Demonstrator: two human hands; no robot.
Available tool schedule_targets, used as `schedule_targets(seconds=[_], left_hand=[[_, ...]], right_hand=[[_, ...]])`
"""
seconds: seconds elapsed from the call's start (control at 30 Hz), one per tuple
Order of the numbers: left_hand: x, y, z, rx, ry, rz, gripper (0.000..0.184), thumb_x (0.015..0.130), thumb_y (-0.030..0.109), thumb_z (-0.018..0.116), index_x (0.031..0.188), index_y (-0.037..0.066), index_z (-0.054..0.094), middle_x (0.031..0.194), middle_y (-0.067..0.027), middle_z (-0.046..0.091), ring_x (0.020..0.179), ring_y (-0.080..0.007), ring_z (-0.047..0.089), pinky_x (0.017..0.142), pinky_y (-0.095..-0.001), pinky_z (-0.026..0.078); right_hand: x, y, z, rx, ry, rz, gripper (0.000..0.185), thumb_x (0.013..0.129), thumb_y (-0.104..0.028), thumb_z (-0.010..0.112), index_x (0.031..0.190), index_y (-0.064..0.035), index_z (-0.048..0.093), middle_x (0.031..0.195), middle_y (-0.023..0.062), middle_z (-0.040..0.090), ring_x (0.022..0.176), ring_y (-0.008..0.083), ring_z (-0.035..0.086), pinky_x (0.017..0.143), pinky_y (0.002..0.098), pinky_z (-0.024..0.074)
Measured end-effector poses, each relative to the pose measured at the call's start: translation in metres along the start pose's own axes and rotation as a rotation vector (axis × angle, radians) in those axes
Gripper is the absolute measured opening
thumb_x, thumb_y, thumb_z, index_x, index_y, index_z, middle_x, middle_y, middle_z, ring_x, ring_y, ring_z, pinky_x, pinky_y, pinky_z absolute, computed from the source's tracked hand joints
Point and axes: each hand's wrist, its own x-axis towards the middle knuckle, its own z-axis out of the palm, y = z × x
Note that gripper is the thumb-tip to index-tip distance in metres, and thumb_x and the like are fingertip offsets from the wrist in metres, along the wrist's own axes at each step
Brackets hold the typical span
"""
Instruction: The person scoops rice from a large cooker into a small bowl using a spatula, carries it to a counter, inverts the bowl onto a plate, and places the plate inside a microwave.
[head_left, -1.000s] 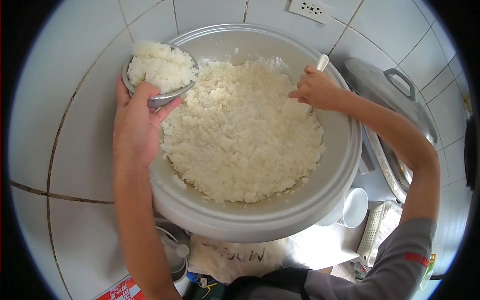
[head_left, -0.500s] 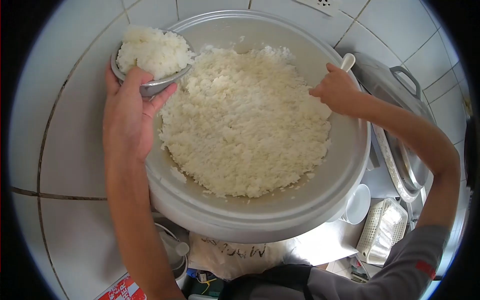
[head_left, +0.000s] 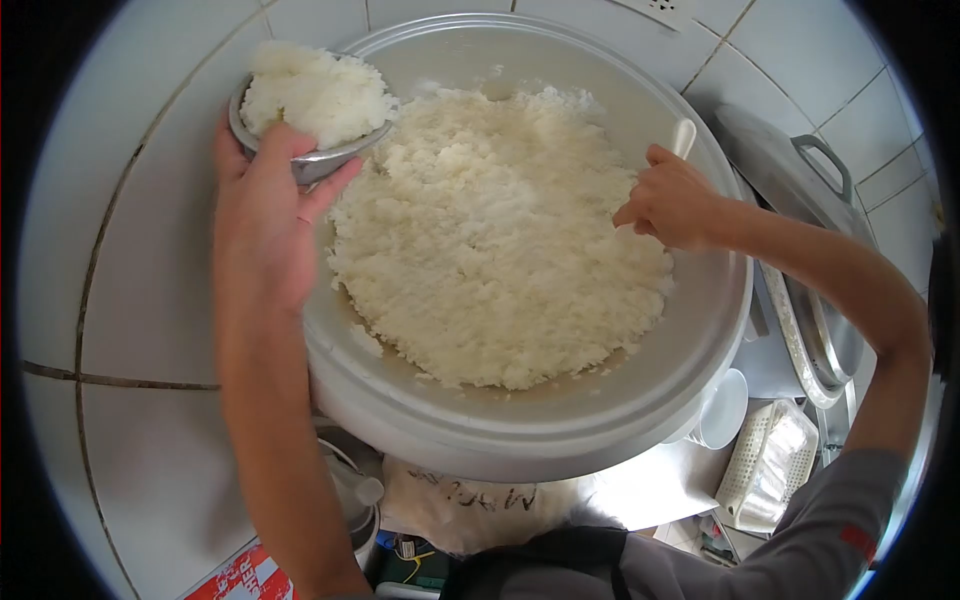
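The left hand (head_left: 268, 215) pinches the metal bowl (head_left: 338, 160), likely so its rice (head_left: 318, 95) stays in. The right hand (head_left: 675, 203) squeezes the white spoon (head_left: 684, 138), likely so it won't slip.

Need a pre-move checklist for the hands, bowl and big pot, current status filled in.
1. Left hand gripping bowl: ok.
2. Bowl's rice below its rim: not ok, heaped above.
3. Right hand on white-handled utensil: ok.
4. Utensil's working end free of rice: cannot tell, obscured.
5. Rice still in pot: ok, plenty.
6. Bowl clear of pot rim: cannot tell, they overlap in view.
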Motion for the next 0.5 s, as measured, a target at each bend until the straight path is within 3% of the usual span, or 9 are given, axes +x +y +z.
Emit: schedule_targets(seconds=[0.2, 0.4, 0.5], left_hand=[[0.000, -0.002, 0.000, 0.000, -0.002, 0.007, 0.056, 0.077, 0.003, 0.044, 0.130, 0.007, 0.027, 0.119, -0.0125, 0.041, 0.105, -0.0273, 0.049, 0.089, -0.0413, 0.046], [0.001, -0.003, -0.001, 0.003, -0.012, 0.020, 0.057, 0.077, 0.003, 0.044, 0.131, 0.006, 0.026, 0.119, -0.0131, 0.042, 0.105, -0.0279, 0.049, 0.089, -0.0417, 0.046], [0.002, -0.003, -0.001, 0.007, -0.018, 0.026, 0.057, 0.077, 0.003, 0.044, 0.131, 0.005, 0.026, 0.119, -0.0133, 0.042, 0.105, -0.0282, 0.049, 0.089, -0.0419, 0.046]], right_hand=[[-0.001, -0.002, -0.012, 0.120, -0.248, 0.184, 0.021, 0.076, -0.022, 0.062, 0.097, -0.0236, 0.066, 0.067, -0.0029, 0.061, 0.069, 0.0126, 0.055, 0.081, 0.0310, 0.0290], [-0.014, -0.037, -0.021, -0.020, -0.180, 0.027, 0.018, 0.072, -0.020, 0.063, 0.090, -0.0202, 0.066, 0.079, -0.0022, 0.062, 0.076, 0.0115, 0.054, 0.078, 0.0322, 0.0306], [-0.021, -0.040, -0.003, -0.092, 0.424, -0.365, 0.013, 0.069, -0.019, 0.064, 0.082, -0.0185, 0.065, 0.074, -0.0002, 0.061, 0.069, 0.0141, 0.054, 0.073, 0.0315, 0.0320]])
